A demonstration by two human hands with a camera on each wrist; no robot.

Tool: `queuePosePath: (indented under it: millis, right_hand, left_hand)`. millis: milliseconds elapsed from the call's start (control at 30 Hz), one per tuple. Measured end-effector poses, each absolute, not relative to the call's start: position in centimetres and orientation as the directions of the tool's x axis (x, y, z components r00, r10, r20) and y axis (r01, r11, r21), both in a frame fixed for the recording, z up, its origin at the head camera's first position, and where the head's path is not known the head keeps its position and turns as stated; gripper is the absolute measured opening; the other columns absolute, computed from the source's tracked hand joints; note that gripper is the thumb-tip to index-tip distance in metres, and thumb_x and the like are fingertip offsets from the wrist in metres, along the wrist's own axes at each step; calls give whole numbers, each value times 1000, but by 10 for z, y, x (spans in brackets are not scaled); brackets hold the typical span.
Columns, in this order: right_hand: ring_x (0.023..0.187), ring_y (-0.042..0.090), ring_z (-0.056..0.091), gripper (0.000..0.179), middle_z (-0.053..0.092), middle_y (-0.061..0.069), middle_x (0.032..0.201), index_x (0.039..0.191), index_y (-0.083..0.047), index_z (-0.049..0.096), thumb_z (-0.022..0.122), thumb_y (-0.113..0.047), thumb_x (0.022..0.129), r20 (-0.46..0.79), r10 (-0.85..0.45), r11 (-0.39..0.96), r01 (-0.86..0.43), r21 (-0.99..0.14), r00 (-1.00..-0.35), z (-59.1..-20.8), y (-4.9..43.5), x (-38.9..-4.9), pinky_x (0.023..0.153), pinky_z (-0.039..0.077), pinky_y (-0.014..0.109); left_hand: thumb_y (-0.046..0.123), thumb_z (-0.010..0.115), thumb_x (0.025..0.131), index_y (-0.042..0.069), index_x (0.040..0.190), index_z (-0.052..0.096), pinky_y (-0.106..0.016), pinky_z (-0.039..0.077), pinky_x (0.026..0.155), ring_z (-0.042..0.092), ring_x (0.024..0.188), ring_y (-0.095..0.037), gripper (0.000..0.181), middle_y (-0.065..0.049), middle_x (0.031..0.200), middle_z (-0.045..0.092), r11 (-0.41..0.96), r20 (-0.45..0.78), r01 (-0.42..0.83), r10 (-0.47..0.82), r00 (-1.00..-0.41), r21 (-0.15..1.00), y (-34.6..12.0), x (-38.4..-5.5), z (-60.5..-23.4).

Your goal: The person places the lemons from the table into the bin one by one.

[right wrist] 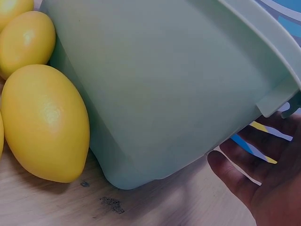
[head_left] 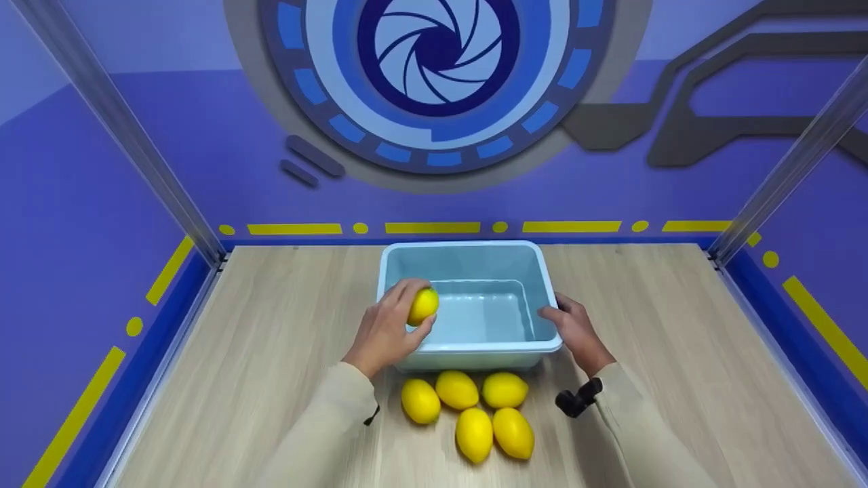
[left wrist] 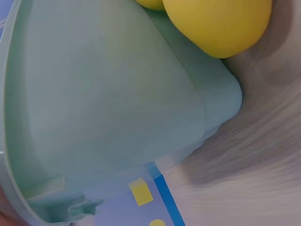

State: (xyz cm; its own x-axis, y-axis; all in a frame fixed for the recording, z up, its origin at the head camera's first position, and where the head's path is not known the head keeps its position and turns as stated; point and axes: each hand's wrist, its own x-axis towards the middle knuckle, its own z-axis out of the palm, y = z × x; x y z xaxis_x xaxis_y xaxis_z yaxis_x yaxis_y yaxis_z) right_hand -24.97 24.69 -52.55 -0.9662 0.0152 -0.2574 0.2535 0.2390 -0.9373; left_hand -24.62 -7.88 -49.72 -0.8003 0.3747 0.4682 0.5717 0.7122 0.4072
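In the head view, my left hand [head_left: 392, 329] holds a lemon [head_left: 424, 306] between fingers and thumb, over the left side of a light blue plastic bin [head_left: 475, 348]. No other fruit shows inside the bin. My right hand [head_left: 576, 332] grips the bin's right rim, thumb over the edge. The right wrist view has the fingers [right wrist: 235, 176] of that hand under the rim, along the outer wall. Several lemons [head_left: 474, 435] lie on the table in front of the bin. Only a sliver of my left hand [left wrist: 8, 214] enters the left wrist view.
The wooden table [head_left: 285, 325] is enclosed by blue-purple printed panels [head_left: 169, 156], with metal posts at its back corners. The bin stands near the back panel. Two lemons, one of them large in the left wrist view [left wrist: 221, 23], sit close to its front wall.
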Motion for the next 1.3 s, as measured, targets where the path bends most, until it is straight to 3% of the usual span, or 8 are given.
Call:
queuePosePath:
  millis: [767,1067,1300]
  right_hand:
    - [135,31,40,60,34,17,154,150,-4,30,48,-21,96,-281,27,232,279,-932,-959,-528,248,-251,117,30,48]
    - [131,30,43,58,38,18,152,149,-4,34,50,-19,95,-247,31,229,247,-941,-969,-528,246,-250,115,34,47]
    - [135,31,40,61,34,18,154,151,-4,29,49,-21,95,-269,24,237,267,-934,-963,-528,247,-251,118,28,48]
  left_hand:
    - [37,65,90,23,131,50,-30,55,90,57,98,-14,45,3,125,55,749,363,504,367,-856,431,-78,-255,-500]
    - [37,66,89,23,131,50,-30,55,88,58,99,-15,46,3,126,56,746,356,511,381,-853,427,-75,-258,-498]
    - [38,67,89,22,132,50,-33,53,95,57,102,-15,48,3,126,56,755,303,489,388,-870,437,-73,-261,-496]
